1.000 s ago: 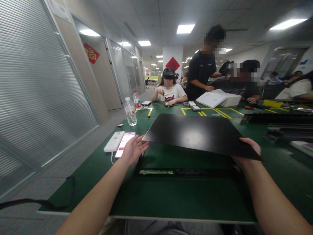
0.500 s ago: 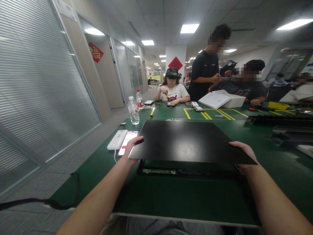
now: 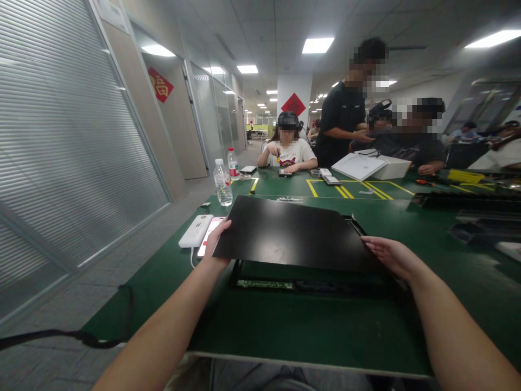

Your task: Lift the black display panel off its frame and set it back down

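Note:
I hold a large flat black panel (image 3: 291, 233) a little above the green table (image 3: 285, 326). My left hand (image 3: 215, 244) grips its near left corner, thumb on top. My right hand (image 3: 391, 256) lies at its near right corner with the fingers stretched out over the top surface. Under the panel sits a black frame with a green circuit strip (image 3: 264, 284) along its near edge; most of the frame is hidden by the panel.
A white power bank (image 3: 195, 231) and a lit phone (image 3: 207, 237) lie left of the panel, water bottles (image 3: 222, 183) behind. Black parts (image 3: 468, 202) lie at the right. Other people sit and stand at the far end by a white box (image 3: 370, 165).
The panel has come down and shifted left, closer to the frame. My right hand has moved from holding the corner's edge to lying flat on top.

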### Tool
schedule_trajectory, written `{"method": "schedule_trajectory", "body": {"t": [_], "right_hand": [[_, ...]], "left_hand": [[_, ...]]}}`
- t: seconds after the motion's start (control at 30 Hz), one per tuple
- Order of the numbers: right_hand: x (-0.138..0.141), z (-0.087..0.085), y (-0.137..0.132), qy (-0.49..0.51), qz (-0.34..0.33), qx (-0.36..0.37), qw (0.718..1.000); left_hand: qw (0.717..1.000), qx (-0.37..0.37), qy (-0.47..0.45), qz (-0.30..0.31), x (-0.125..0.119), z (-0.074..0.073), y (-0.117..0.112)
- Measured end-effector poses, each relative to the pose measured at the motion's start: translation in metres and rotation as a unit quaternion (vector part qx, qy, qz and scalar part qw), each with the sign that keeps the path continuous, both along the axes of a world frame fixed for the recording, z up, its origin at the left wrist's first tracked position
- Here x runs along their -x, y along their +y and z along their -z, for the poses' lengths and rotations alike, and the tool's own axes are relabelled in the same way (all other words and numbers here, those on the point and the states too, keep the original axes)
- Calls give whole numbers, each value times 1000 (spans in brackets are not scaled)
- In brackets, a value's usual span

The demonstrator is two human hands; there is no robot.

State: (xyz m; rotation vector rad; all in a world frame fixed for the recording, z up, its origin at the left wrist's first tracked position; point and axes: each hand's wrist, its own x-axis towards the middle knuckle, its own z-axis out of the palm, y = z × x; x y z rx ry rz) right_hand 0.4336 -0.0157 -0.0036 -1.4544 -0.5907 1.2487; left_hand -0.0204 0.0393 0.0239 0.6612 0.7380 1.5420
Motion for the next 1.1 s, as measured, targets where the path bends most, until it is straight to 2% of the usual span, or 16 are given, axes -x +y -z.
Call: {"method": "schedule_trajectory", "body": {"t": [0.13,0.37,0.5,0.67,0.93,1.1], "right_hand": [[2,6,3,-79,57,-30,995],[-2,14,6,-90,112,-68,987],[-5,13,5,-127,137,-80,979],[-8,13,4,-184,145,-70,970],[-9,26,9,-212,131,-66,966],[-10,29,10,-237,128,-51,962]], "left_hand": [[1000,6,-2,12,-2,-3,-1],[999,-10,45,-2,1,8,5],[998,10,64,-9,-2,11,3],[997,20,77,0,-6,10,-2],[995,7,100,2,-2,14,2],[996,10,93,3,-4,12,0]]}}
